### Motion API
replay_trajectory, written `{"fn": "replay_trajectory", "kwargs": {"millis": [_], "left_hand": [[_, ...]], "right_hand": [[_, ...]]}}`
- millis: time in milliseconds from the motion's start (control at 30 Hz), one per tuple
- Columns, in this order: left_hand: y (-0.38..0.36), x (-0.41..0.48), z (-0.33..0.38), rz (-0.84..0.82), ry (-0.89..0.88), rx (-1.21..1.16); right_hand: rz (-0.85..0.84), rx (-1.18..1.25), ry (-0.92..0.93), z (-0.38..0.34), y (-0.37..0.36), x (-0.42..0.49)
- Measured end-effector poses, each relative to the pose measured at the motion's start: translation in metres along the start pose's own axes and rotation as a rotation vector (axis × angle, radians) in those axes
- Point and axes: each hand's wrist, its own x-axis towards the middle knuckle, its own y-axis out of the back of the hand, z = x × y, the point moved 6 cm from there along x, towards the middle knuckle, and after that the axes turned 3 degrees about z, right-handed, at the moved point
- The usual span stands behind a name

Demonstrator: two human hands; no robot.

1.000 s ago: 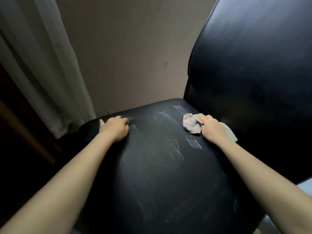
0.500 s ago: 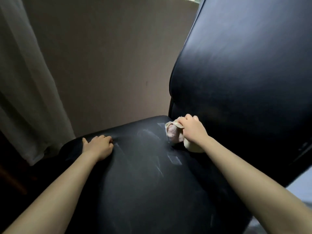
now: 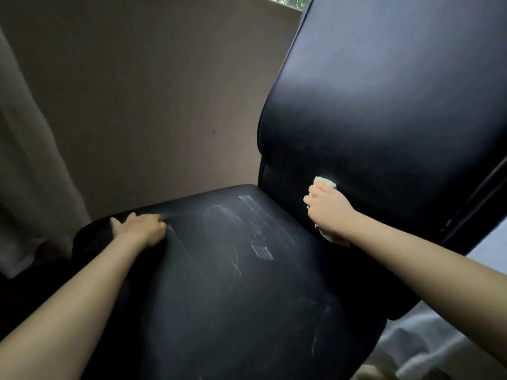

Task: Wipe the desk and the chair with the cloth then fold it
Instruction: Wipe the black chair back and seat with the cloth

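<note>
Where the seat (image 3: 233, 297) of the chair (image 3: 274, 270) meets the backrest (image 3: 384, 119), at the middle right of the frame, the right hand (image 3: 330, 212) grips the bunched cloth (image 3: 325, 182) and presses it against the lowest part of the backrest. Pale cloth shows above the fingers and again below the wrist.

At the middle left, the left hand (image 3: 140, 229) rests on the seat close to its far edge, with the fingers curled and the thumb pointing to the left. Whether it really holds the edge or only leans there, I cannot tell.

This far edge runs from the left hand up to the centre of the frame, where the backrest begins. Beyond it stand a plain wall (image 3: 164, 91) and, along the left side, a light curtain (image 3: 27, 174). Between the two hands the wide middle of the seat lies uncovered. It carries pale smears (image 3: 227, 259) and two small rectangular marks, too faint to tell more.

Toward the lower right the seat edge curves down, and beside it lies some pale fabric (image 3: 428, 341). On the right side of the backrest a dark bar (image 3: 477, 201) runs slantwise.
</note>
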Motion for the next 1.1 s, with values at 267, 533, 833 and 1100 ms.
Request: {"fn": "replay_trajectory", "kwargs": {"millis": [267, 533, 833, 1100], "left_hand": [[0.005, 0.033, 0.015, -0.079, 0.019, -0.061], [-0.010, 0.046, 0.032, -0.149, 0.072, 0.073], [-0.006, 0.037, 0.042, -0.180, 0.111, 0.109], [-0.007, 0.056, 0.053, -0.184, 0.008, 0.064]], "right_hand": [[-0.251, -0.128, -0.025, -0.020, -0.014, 0.054], [-0.116, -0.085, -0.040, -0.024, -0.013, 0.170], [-0.149, 0.057, -0.101, -0.039, -0.052, 0.094], [-0.238, 0.292, -0.339, -0.044, -0.038, 0.038]]}}
